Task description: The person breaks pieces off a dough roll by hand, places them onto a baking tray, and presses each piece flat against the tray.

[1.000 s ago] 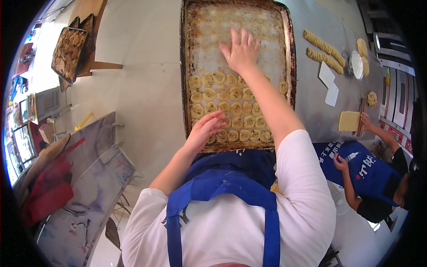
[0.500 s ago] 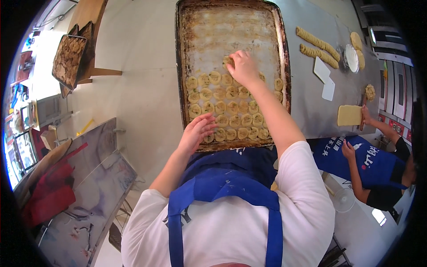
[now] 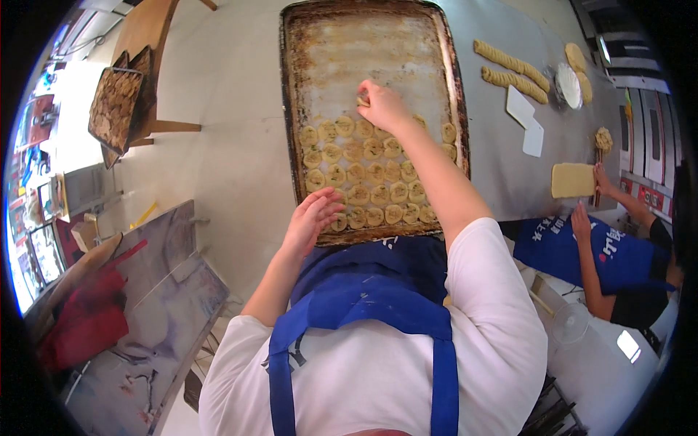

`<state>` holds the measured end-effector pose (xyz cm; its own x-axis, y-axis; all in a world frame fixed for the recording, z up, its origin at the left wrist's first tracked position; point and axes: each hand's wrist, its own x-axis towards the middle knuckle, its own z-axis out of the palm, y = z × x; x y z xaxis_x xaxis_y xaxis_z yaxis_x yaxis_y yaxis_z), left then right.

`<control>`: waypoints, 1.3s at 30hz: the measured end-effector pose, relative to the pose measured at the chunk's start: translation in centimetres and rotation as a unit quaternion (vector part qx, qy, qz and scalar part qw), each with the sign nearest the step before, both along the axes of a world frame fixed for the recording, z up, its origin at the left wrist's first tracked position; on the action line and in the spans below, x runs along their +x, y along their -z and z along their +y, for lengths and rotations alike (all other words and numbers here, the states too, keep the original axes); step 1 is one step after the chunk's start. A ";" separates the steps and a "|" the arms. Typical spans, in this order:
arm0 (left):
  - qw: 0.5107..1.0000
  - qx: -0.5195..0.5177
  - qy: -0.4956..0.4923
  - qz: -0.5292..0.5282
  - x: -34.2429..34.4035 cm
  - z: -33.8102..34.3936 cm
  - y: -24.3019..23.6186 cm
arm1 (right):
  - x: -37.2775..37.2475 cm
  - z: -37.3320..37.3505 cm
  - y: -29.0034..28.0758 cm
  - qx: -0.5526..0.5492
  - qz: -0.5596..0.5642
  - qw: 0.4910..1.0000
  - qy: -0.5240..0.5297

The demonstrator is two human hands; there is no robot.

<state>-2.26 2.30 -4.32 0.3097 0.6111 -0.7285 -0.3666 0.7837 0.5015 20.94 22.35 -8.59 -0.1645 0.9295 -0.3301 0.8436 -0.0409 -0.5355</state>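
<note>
Large rectangular metal baking tray with a scorched brown rim [image 3: 363,51]; over its near left corner, the left hand [image 3: 313,219], fingers loosely extended, gripping nothing visible. Flat, round, pale-yellow dough pieces [image 3: 373,150] fill the near half in rows. Beyond them, a small pale-yellow dough lump [image 3: 363,102] is pinched by the right hand [image 3: 385,109]; the step appears to be positioning it, next calling for gentle release clear of neighbours. Right: ridged yellow dough ropes [image 3: 512,63].

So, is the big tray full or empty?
The big tray is partly full: dough rounds cover its near part, while its far end is bare.

Dough pc [image 3: 362,102] in R fingers [image 3: 368,89]
</note>
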 end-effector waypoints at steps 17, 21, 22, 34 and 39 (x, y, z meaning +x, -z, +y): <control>0.998 0.014 0.057 0.005 1.9 1.2 0.3 | 14.4 -4.1 -1.7 -0.134 -0.038 0.990 -0.016; 0.998 0.020 0.055 0.002 1.9 1.0 0.0 | 14.4 -4.0 -1.6 -0.130 -0.040 0.991 -0.003; 0.999 0.021 0.048 -0.003 1.8 0.8 0.1 | 14.4 -4.0 -1.7 -0.133 -0.032 0.990 0.013; 0.999 0.020 0.040 0.005 1.5 1.1 0.8 | 15.7 -7.7 0.0 -0.013 -0.008 0.978 0.209; 0.997 0.022 0.066 0.020 2.2 1.3 0.6 | 14.0 -8.3 -0.1 0.035 -0.008 0.975 0.217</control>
<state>-0.07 3.58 -4.91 0.3611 0.5981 -0.7154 -0.2409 0.8010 0.5481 34.93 14.02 -8.51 0.2548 0.9304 -0.2635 0.7623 -0.3609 -0.5373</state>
